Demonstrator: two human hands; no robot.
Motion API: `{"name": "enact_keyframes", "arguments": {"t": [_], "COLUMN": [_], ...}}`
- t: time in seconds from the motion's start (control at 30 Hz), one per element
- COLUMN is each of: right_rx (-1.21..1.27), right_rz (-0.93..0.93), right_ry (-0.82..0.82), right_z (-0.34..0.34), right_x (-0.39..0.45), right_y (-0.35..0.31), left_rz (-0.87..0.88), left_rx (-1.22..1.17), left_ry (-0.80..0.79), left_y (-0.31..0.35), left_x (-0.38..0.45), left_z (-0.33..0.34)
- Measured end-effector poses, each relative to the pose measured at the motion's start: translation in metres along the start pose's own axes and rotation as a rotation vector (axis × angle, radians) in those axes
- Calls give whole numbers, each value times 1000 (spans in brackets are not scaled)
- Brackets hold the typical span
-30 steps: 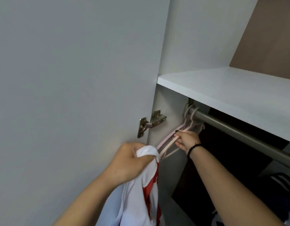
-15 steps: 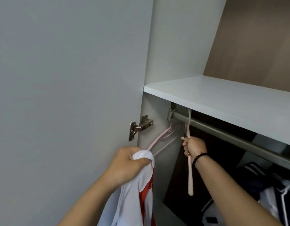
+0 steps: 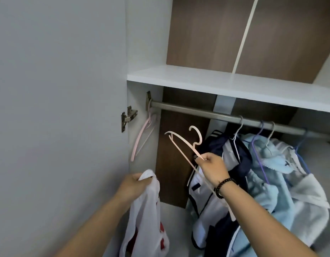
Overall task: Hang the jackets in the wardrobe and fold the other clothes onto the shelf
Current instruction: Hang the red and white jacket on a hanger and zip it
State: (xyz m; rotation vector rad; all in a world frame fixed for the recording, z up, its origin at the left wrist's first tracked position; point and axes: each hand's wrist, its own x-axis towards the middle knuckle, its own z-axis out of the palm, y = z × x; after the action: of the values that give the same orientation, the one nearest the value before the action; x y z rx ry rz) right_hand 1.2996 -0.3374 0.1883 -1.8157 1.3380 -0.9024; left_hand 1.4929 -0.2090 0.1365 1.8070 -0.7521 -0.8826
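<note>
My left hand [image 3: 133, 186] grips the top of a white jacket with red trim [image 3: 144, 216], which hangs down at the lower middle. A pale pink hanger [image 3: 182, 143] is held free of the rail in my right hand [image 3: 212, 166], its hook pointing up. Above runs the metal rail [image 3: 206, 114]. On its right part hang a navy and white jacket [image 3: 232, 164], a light blue garment [image 3: 268, 164] and a white one [image 3: 308, 184].
Two more pink hangers [image 3: 142, 138] dangle at the rail's left end beside the door hinge [image 3: 128, 116]. The open wardrobe door [image 3: 58, 108] fills the left side. A white shelf [image 3: 225, 84] sits just above the rail.
My right hand has lifted one pink hanger off the rail and brought it down and right. The view has swung right, showing the hung clothes. My left hand keeps its hold.
</note>
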Motion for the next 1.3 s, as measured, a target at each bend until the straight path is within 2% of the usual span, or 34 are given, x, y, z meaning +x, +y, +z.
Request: {"name": "enact_keyframes", "arguments": {"t": [0.13, 0.27, 0.43, 0.57, 0.77, 1.07, 1.2, 1.3], "right_rx": [-108, -178, -89, -68, -16, -23, -52, -110], "right_rz": [-49, -98, -161, -230, -239, -204, -174, -175], "right_ry": [42, 35, 69, -18, -45, -59, -125, -200], "right_z": [-23, -53, -91, -113, -143, -186, -191, -186], "right_x": [-65, -116, -153, -174, -182, -172, -168, -166], "right_y": [15, 28, 27, 19, 17, 30, 37, 44], "left_rz": [41, 124, 185, 220, 278, 427, 566, 595], "left_rx": [30, 178, 90, 66, 89, 413, 499, 545], "left_ry": [118, 171, 198, 179, 182, 187, 196, 212], "left_y": [-19, -19, 1, 16, 31, 56, 61, 64], "left_x": [-20, -34, -40, -43, -53, -61, -66, -73], "left_z": [10, 15, 6, 4, 13, 36, 33, 31]}}
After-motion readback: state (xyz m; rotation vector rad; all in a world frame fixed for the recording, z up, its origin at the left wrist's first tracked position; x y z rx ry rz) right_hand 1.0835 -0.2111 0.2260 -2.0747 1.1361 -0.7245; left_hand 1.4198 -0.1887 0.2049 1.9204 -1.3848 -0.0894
